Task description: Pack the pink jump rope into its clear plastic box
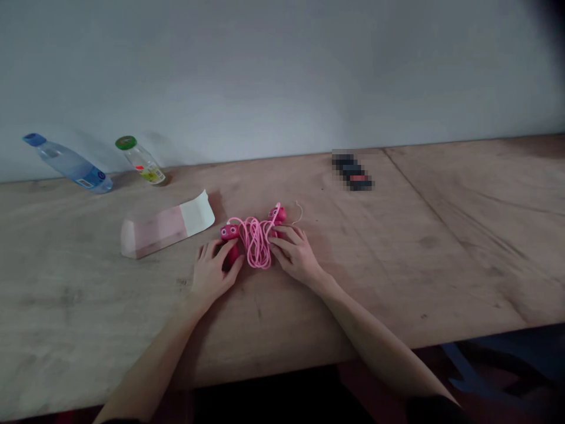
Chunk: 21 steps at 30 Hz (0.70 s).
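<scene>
Head view: your two hands meet over a pink skipping rope (pixel 255 240) lying near the middle of the wooden table (pixel 441 247), its cord gathered into a loose bundle between two pink handles with cartoon eyes. Your left hand (pixel 215 272) lies with fingers loosely curled over the left handle (pixel 230 233), touching it rather than clenching it; your right hand (pixel 295 254) rests with fingers extended against the right side of the cord, just below the right handle (pixel 278 214), not closed into a fist. Whether either hand truly grips is hard to tell, as the fingers hide the contact. By the look of it, the step in hand is gathering or steadying the bundle on the table surface. A sound next move would call for a firm pinch on one handle while the other hand controls the loops, lest the cord snag or spill. To the left lies a pink-and-white box (pixel 168 227); further back, against the wall, a blue-capped bottle (pixel 68 163) and a green-capped bottle (pixel 140 159); a blurred dark object (pixel 353 172) sits well apart to the right
</scene>
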Tool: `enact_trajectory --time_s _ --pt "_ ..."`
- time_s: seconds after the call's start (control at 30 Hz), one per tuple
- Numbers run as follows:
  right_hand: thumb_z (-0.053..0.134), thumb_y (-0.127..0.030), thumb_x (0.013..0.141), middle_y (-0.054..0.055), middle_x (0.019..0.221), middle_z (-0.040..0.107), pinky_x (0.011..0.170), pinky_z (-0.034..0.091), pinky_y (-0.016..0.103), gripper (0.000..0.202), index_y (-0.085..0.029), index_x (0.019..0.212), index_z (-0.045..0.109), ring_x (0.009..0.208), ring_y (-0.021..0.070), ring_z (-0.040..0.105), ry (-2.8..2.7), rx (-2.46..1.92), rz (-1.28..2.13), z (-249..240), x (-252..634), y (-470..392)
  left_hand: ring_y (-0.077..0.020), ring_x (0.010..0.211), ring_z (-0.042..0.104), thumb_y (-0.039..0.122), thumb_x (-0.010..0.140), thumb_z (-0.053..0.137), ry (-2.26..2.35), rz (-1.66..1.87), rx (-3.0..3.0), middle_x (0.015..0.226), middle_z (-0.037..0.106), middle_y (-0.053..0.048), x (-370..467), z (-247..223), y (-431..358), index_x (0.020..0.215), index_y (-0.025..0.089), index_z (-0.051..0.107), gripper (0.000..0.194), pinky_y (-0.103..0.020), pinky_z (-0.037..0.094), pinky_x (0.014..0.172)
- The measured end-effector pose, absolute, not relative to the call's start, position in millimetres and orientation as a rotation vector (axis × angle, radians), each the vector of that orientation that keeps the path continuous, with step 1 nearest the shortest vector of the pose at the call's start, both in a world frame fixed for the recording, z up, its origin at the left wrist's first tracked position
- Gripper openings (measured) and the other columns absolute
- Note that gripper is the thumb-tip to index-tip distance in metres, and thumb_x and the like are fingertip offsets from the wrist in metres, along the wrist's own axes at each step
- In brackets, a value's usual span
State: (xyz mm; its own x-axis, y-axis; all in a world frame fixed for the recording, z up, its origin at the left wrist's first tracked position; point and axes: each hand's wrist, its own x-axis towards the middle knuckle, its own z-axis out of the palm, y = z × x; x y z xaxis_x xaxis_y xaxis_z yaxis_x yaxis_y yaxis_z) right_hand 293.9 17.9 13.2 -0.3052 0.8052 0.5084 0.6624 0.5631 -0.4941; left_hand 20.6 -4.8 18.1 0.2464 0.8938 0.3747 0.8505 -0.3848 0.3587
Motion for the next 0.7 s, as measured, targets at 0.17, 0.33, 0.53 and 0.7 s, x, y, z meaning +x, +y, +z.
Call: enact_trajectory --time_s 0.17,0.33,0.53,0.7 --pt "0.059 -0.028 0.108 0.013 0.140 0.071 0.114 0.051 0.059 0.024 -0.026 0.117 0.082 0.137 0.0354 0.060 -2.135 -1.254 0.232 10.6 290.1 16.9 -0.0338 0.112 0.069 0.047 0.102 0.065 1.733 0.768 2.388 0.121 0.072 -0.013 22.1 15.6 -3.7 0.140 0.027 0.069 0.043 -0.052 0.054 0.101" --pt "0.059 -0.027 0.108 0.010 0.127 0.078 0.119 0.049 0.061 0.023 -0.027 0.120 0.079 0.143 0.0353 0.059 -2.115 -1.212 0.206 9.0 287.9 20.8 -0.0342 0.108 0.070 0.045 0.103 0.063 1.733 0.699 2.399 0.120 0.078 -0.013 22.3 15.7 -3.4 0.139 0.023 0.068 0.043 -0.051 0.051 0.098" --pt "0.056 -0.020 0.106 0.009 0.120 0.080 0.122 0.050 0.054 0.022 -0.024 0.120 0.073 0.136 0.0272 0.067 -2.092 -0.921 0.279 16.7 285.0 20.3 -0.0342 0.108 0.070 0.043 0.103 0.063 1.705 0.714 2.430 0.120 0.078 -0.013 21.6 16.0 -2.7 0.139 0.021 0.068 0.043 -0.050 0.050 0.095" --pt "0.059 -0.023 0.103 0.006 0.111 0.081 0.123 0.047 0.056 0.015 -0.026 0.106 0.074 0.130 0.0277 0.070 -2.213 -0.903 0.314 22.2 283.7 12.3 -0.0334 0.107 0.070 0.046 0.104 0.062 1.703 0.702 2.409 0.119 0.079 -0.012 21.3 17.0 -2.5 0.141 0.023 0.068 0.044 -0.050 0.049 0.096"
